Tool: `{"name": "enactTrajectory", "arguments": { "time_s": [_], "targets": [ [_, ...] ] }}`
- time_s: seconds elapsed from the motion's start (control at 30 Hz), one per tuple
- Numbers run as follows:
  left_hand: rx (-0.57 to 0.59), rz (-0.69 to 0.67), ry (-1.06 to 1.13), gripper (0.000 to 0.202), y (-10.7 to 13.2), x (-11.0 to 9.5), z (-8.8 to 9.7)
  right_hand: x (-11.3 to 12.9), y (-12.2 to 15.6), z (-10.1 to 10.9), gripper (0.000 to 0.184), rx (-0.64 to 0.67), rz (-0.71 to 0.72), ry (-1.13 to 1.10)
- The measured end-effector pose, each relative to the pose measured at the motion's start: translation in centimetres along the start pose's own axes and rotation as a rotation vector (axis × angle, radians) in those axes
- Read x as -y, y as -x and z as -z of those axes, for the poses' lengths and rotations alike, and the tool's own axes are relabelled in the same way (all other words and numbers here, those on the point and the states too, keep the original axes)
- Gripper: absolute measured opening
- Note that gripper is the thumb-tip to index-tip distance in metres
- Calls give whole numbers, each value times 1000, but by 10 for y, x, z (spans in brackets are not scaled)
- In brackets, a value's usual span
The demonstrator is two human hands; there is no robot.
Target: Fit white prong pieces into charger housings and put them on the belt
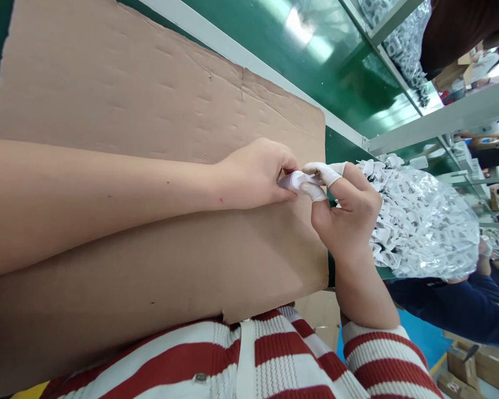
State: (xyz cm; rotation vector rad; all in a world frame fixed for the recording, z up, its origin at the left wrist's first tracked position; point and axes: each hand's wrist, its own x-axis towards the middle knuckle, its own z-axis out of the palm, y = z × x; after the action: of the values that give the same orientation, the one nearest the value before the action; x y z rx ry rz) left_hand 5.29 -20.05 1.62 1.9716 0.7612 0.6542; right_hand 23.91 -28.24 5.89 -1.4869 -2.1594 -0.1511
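Observation:
Over the cardboard sheet (141, 100), both hands meet at a small white plastic piece (291, 181). My left hand (253, 174) is closed around its left end, thumb below and fingers above. White coverings wrap the thumb and fingertips of my right hand (349, 208), which pinches the piece's right end. Fingers hide much of the piece, so its full shape cannot be made out. Just beyond my right hand lies a heap of similar-looking white plastic parts (393, 219) in a clear plastic bag (453, 238).
Green tabletop (249, 27) shows past a pale rail (274, 94) behind the cardboard. Another clear bag of parts (399, 39) lies at the upper right. A person in a dark blue sleeve (457, 310) is beyond the heap, and cardboard boxes (493, 366) stand on the floor.

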Motion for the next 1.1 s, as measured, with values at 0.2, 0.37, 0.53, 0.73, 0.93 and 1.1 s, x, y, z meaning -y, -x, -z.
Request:
{"name": "enactTrajectory", "arguments": {
  "time_s": [0.2, 0.37, 0.53, 0.73, 0.93, 1.1],
  "targets": [
    [-14, 33, -31, 21, 3, -7, -1, 5, 2, -4, 19, -35, -3, 73],
    [-15, -5, -45, 19, 5, -10, -2, -1, 5, -14, 22, -71, -82, -36],
    [-123, -75, -93, 19, 8, 0, -4, -14, 3, -17, 55, -68, -120, -322],
    [-453, -493, -339, 16, 10, 6, -2, -17, 3, -2, 29, -161, 67, -345],
    [-668, -706, -441, 16, 13, 3, -3, -12, 4, -3, 30, -302, 169, -256],
    [-665, -662, -458, 19, 16, 4, -3, -10, 4, -5, 30, -359, 214, -308]
  ]
}}
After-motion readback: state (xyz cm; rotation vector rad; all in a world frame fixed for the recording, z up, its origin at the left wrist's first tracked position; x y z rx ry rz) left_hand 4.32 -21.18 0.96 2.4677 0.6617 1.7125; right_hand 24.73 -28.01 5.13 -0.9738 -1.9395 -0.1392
